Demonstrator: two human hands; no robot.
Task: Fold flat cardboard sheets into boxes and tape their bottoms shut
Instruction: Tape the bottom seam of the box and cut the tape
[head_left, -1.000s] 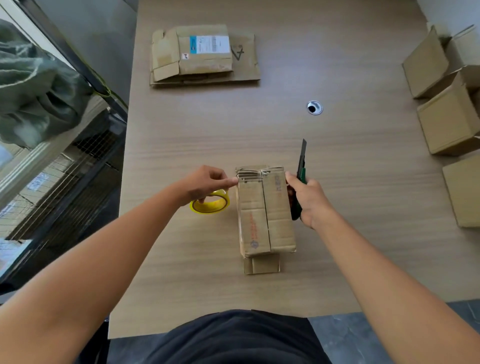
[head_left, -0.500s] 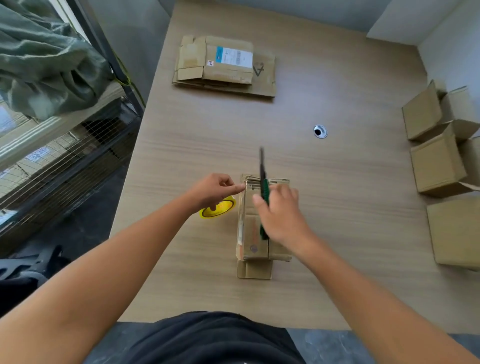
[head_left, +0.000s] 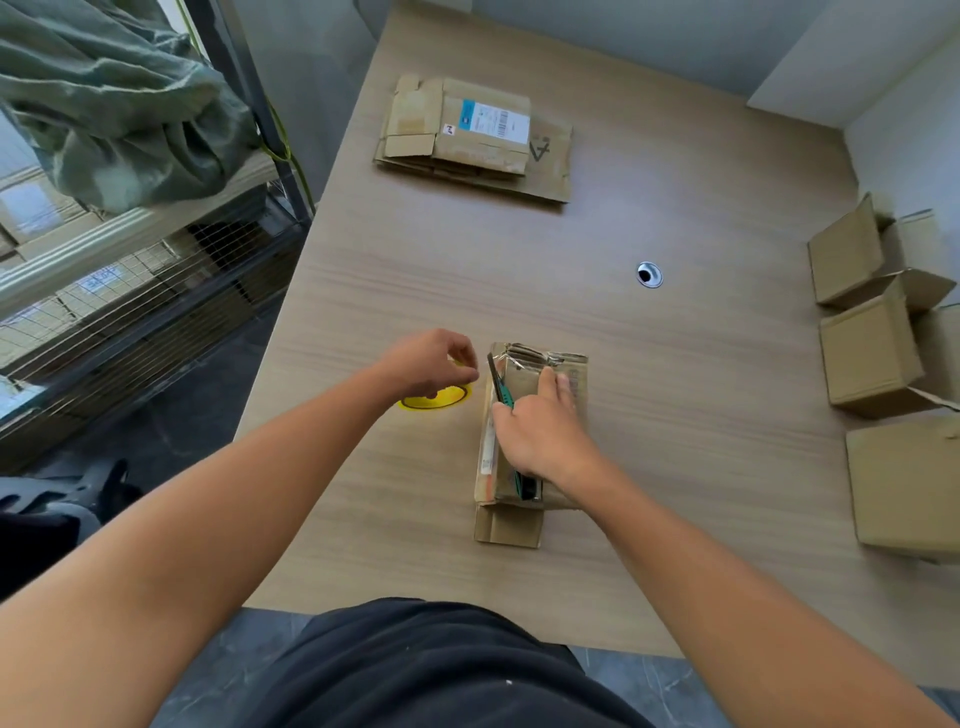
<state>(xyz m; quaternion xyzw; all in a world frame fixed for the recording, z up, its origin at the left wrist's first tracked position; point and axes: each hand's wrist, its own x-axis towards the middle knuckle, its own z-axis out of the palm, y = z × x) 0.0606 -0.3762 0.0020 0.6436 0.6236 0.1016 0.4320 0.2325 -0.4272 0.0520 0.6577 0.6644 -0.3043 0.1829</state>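
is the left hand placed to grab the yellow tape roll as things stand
Likely yes: the left hand is directly over the tape roll, partly hiding it, and nothing lies between them.

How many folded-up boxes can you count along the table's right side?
4: the far box, the box by the wall behind it, the middle box, and the nearest box. More may be hidden behind these or past the picture's edge.
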